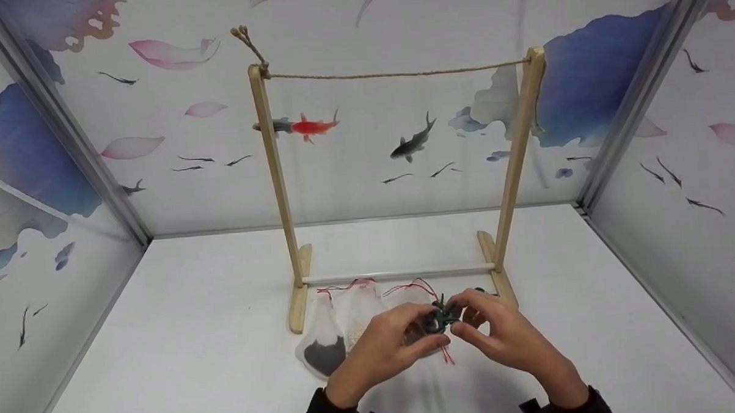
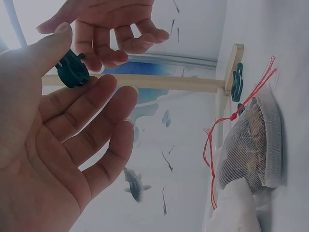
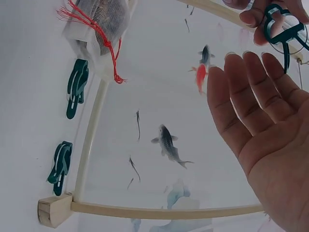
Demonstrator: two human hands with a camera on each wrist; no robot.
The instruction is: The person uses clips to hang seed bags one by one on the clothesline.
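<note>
Printed walls (image 1: 354, 188) close in the far side and both flanks of the left grip (image 1: 387, 337) and right grip (image 1: 497, 330). Below both grips spreads the white tabletop (image 1: 182, 317). Beyond them rises a wooden stand (image 1: 281, 191), with a rope (image 1: 363, 77) tied across its two posts, well above and past the fingers.

Mesh bags lie between the stand and the grips. A bag with dark contents (image 1: 324, 355) rests just left of the left grip; a paler bag (image 1: 362, 310) sits against it, partly hidden by that grip. A bag with brown contents (image 2: 251, 145) lies below and beyond the grips.

The left grip is pinching a dark green clip (image 2: 72, 72) between thumb and fingertips, raised over the tabletop. The right grip is loose, its fingers extended close beside the clip's handles; whether a fingertip touches them cannot be told.

Two more green clips lie on the tabletop beyond the right grip: one nearer the bags (image 3: 77, 84), the other next to the stand's foot (image 3: 60, 164). Thinnest of all, a red cord (image 2: 235, 116) runs knotted at the brown-filled bag's neck, and red ends poke out on the near side, between the two grips.
</note>
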